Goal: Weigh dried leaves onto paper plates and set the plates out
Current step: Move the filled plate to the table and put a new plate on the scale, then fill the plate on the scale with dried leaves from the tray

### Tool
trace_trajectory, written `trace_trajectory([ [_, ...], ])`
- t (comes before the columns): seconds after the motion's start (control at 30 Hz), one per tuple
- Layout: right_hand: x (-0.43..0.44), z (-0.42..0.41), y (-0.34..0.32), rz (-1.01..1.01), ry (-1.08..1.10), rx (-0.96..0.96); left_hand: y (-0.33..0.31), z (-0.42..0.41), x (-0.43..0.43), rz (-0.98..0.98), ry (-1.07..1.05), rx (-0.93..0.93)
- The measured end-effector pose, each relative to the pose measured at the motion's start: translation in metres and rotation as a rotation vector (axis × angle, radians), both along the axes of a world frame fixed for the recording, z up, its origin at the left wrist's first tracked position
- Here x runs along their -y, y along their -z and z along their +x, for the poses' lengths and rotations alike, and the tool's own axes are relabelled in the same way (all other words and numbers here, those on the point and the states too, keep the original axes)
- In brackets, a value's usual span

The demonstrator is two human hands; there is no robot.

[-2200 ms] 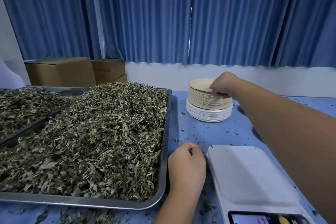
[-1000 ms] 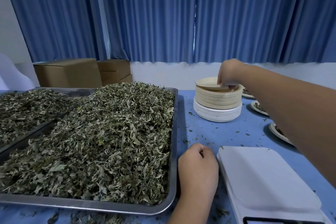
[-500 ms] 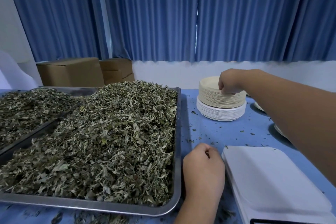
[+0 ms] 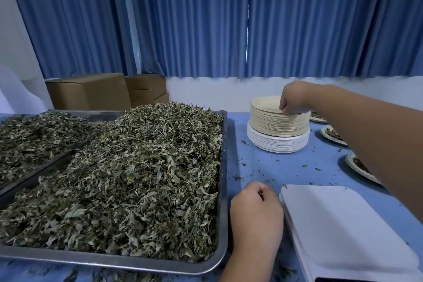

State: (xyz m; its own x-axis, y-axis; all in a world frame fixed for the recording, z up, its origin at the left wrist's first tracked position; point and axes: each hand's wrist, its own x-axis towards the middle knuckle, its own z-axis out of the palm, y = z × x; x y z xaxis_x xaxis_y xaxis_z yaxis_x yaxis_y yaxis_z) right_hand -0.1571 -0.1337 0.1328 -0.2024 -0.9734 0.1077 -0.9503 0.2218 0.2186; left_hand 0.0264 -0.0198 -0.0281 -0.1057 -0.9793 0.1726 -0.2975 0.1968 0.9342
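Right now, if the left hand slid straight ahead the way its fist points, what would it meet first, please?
Only loose leaf crumbs on the blue table at first; the left hand would then probably reach the stack of beige and white paper plates, though depth is hard to judge.

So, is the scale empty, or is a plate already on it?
Empty: the scale shows only its bare white top. The right hand pinches the top plate on the stack.
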Motion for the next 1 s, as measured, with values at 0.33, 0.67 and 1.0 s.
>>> trace_trajectory([
  [0.33, -0.024, 0.000, 0.010, -0.226, -0.121, 0.096, 0.002, 0.002, 0.001, -0.004, 0.021, -0.001],
  [0.67, -0.160, 0.008, 0.067, -0.480, -0.445, 0.256, -0.004, 0.007, 0.002, -0.021, 0.039, 0.033],
  [1.0, -0.255, 0.000, 0.093, -0.234, -0.516, 0.310, -0.010, 0.008, -0.011, -0.130, 0.057, 0.122],
])
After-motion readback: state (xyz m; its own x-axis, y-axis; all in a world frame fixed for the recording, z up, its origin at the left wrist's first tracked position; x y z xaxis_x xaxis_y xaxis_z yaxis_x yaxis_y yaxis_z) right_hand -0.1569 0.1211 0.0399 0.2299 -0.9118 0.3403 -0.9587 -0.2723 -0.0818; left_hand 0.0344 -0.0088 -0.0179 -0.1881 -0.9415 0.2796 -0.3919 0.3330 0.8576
